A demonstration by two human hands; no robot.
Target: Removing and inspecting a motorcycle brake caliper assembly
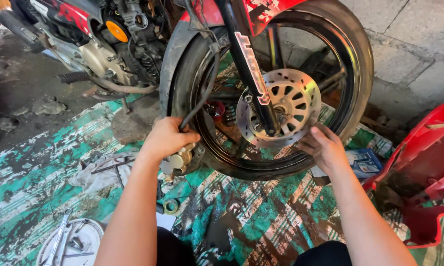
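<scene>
Our left hand (pixel 167 139) is clenched around the gold metal brake caliper (pixel 181 160), hanging on its black hose just left of the black front wheel (pixel 351 59). Our right hand (pixel 324 147) grips the lower edge of the slotted silver brake disc (pixel 288 106), which lies right of the caliper and nearer that hand.
</scene>
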